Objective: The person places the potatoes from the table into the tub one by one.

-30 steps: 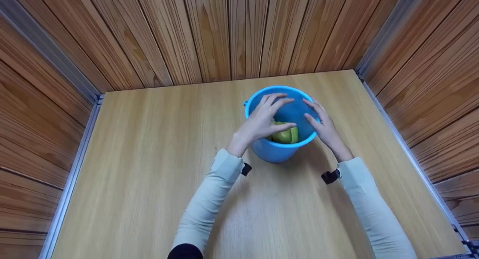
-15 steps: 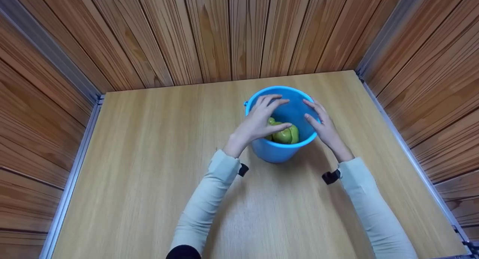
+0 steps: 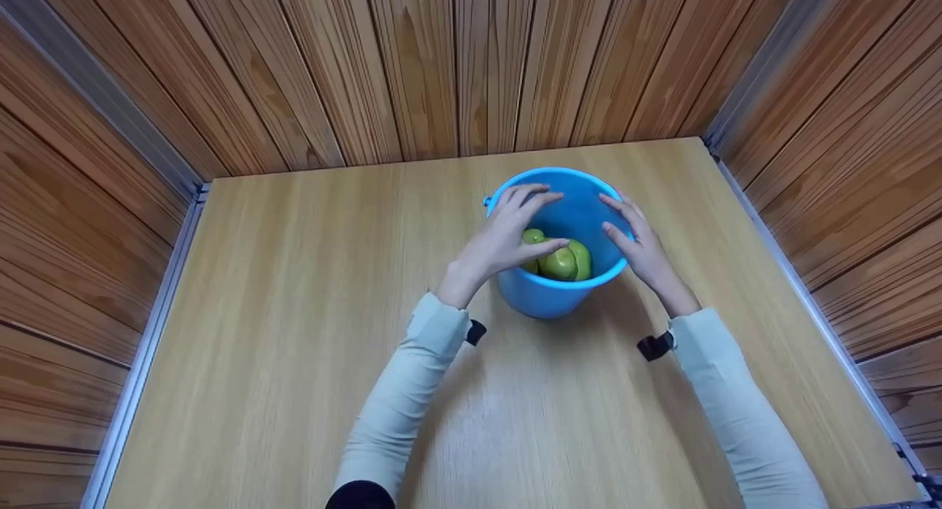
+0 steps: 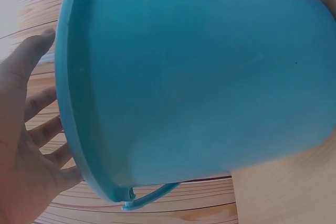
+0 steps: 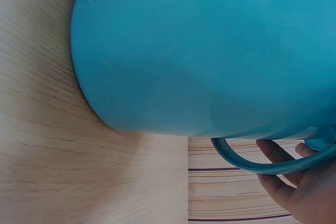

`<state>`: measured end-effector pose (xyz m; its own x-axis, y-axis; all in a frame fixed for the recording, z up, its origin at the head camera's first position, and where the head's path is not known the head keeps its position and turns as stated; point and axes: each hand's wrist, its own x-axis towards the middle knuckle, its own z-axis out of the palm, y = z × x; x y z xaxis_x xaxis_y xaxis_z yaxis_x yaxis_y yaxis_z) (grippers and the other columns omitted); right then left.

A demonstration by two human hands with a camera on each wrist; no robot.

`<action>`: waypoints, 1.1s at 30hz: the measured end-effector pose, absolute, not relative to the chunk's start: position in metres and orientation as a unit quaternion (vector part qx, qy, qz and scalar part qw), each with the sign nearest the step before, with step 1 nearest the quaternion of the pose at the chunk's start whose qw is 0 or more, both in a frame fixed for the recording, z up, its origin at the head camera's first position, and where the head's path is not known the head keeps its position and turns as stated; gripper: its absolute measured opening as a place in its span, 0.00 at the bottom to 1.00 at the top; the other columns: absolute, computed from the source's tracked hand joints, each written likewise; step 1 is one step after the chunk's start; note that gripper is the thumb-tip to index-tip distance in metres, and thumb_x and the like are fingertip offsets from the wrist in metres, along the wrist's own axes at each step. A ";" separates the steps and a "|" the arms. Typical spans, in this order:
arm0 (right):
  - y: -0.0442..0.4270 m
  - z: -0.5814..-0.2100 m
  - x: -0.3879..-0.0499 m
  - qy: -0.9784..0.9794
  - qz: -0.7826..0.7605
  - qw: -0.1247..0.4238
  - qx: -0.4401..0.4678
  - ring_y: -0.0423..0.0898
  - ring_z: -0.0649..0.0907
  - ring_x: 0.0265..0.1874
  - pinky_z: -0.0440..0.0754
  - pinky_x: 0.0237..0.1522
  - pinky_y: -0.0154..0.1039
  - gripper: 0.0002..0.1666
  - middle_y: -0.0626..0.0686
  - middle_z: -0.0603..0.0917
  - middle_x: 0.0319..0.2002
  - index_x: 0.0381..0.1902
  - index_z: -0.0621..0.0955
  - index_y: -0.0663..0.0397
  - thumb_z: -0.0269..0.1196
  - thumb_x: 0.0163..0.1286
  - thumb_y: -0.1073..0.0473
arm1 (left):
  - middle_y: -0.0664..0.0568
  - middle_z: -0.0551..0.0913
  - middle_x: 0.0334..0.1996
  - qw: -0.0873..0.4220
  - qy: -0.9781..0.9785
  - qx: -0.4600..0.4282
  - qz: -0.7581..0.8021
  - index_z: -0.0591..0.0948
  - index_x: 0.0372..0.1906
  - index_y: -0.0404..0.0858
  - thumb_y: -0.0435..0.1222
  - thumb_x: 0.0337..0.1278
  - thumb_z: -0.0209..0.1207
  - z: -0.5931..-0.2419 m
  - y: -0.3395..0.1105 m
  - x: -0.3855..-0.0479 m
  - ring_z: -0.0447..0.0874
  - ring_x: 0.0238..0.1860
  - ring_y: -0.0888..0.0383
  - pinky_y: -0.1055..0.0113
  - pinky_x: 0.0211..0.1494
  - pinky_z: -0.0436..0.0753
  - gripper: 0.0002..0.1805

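A blue bucket stands upright on the table. Inside it lie green bell peppers; one pepper shows below the left thumb, and part of another is at its left. My left hand hovers across the bucket's left rim, fingers spread and holding nothing; in the left wrist view its fingers pass behind the rim. My right hand is at the right rim, thumb and index finger apart. Beside the bucket handle, its fingers look loosely extended; whether they touch the bucket is unclear.
The light wooden table extends around the bucket. Wood-panelled walls rise at the back and both sides, with metal rails along the side edges. Each wrist wears a black device.
My left hand has drawn back slightly to the left, uncovering more of the peppers. The right hand and bucket have barely moved, and the view has shifted slightly.
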<state>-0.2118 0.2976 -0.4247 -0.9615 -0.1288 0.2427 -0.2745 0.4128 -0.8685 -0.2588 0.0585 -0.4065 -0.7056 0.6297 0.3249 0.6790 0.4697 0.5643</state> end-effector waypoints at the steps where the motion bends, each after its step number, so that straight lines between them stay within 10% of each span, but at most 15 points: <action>1: 0.297 -0.425 -0.212 -0.838 0.527 0.069 0.120 0.61 0.50 0.70 0.53 0.63 0.66 0.29 0.62 0.50 0.72 0.67 0.62 0.63 0.51 0.70 0.62 | 0.52 0.62 0.66 0.036 -0.857 -0.382 -0.345 0.66 0.66 0.49 0.60 0.52 0.56 -0.407 0.058 -0.259 0.51 0.68 0.55 0.55 0.67 0.62 0.37; 16: 0.300 -0.422 -0.213 -0.845 0.518 0.049 0.119 0.63 0.50 0.70 0.53 0.62 0.68 0.30 0.61 0.48 0.72 0.68 0.60 0.62 0.51 0.70 0.61 | 0.53 0.59 0.67 0.019 -0.858 -0.363 -0.362 0.64 0.66 0.51 0.60 0.52 0.55 -0.412 0.049 -0.259 0.48 0.69 0.56 0.53 0.68 0.61 0.37; 33: 0.319 -0.444 -0.228 -0.897 0.426 0.030 0.111 0.58 0.48 0.71 0.55 0.58 0.71 0.32 0.47 0.44 0.74 0.71 0.57 0.35 0.49 0.71 0.45 | 0.53 0.58 0.68 0.017 -0.867 -0.335 -0.367 0.63 0.67 0.53 0.62 0.52 0.54 -0.417 0.030 -0.260 0.49 0.68 0.56 0.52 0.66 0.64 0.38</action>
<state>-0.2283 0.3189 -0.4441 -0.9734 -0.1738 0.1491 -0.2254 0.6124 -0.7577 -0.2600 0.0301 -0.4169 -0.7746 0.5692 0.2756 0.5940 0.5052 0.6260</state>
